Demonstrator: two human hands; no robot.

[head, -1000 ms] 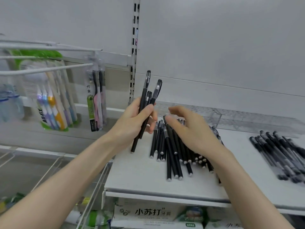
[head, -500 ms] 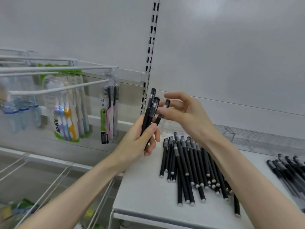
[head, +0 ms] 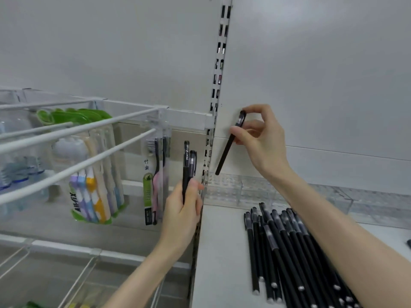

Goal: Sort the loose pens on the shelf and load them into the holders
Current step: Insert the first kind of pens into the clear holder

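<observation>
My right hand (head: 262, 138) pinches one black pen (head: 229, 147) near its capped top, tip slanting down-left just above the left end of the clear plastic holder (head: 224, 190) at the shelf's back. My left hand (head: 181, 216) grips a small bunch of black pens (head: 188, 165) upright, beside the shelf's left edge. Several loose black pens (head: 287, 247) lie in a pile on the white shelf (head: 220, 252) under my right forearm.
A slotted metal upright (head: 219, 70) runs up the back wall by the holder. To the left, white peg hooks (head: 73, 132) carry packs of toothbrushes (head: 95, 196). More clear holders (head: 347, 203) continue rightward along the shelf back.
My right hand took one pen from the bunch and carried it up and right over the holder. My left hand with the other pens dropped lower and left. The view tilted upward.
</observation>
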